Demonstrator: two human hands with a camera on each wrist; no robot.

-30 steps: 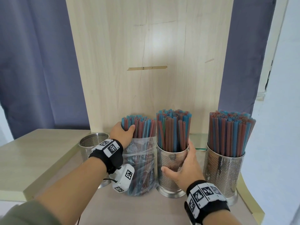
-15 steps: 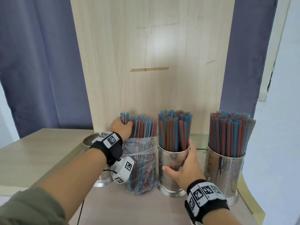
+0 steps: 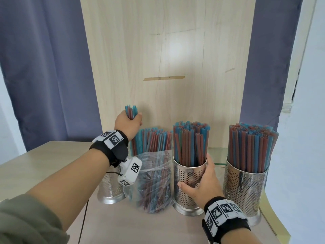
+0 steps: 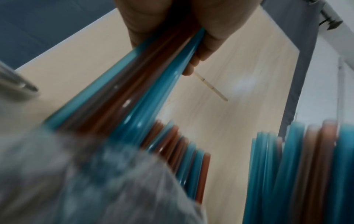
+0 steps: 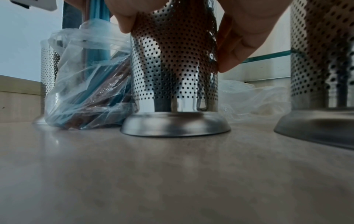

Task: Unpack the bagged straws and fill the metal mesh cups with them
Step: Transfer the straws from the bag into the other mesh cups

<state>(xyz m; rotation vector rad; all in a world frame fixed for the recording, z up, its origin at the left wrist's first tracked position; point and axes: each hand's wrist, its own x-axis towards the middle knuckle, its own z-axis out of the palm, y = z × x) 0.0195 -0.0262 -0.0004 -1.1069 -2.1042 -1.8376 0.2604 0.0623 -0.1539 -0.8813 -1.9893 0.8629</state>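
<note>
My left hand [image 3: 129, 123] grips a small bunch of blue and red straws [image 3: 131, 111] and holds it raised above the clear plastic bag [image 3: 154, 180], where more straws [image 3: 153, 141] stand upright. In the left wrist view the gripped bunch [image 4: 138, 84] runs down toward the bag. My right hand [image 3: 200, 184] holds the middle mesh cup [image 3: 186, 191], which is packed with straws; its fingers [image 5: 237, 40] curl round the perforated wall [image 5: 172, 63]. A mesh cup [image 3: 110, 189] stands left of the bag, mostly behind my left wrist. The right cup [image 3: 244, 191] is full of straws.
A tall wooden panel [image 3: 167, 59] stands right behind the cups, with purple curtains [image 3: 44, 67] on both sides. A crumpled empty bag [image 5: 249, 97] lies behind the middle cup. The tabletop [image 3: 140, 226] stretches toward me in front of the cups.
My left hand has risen with a small bunch of straws, pulling it up out of the bag. My right hand has stayed on the middle cup.
</note>
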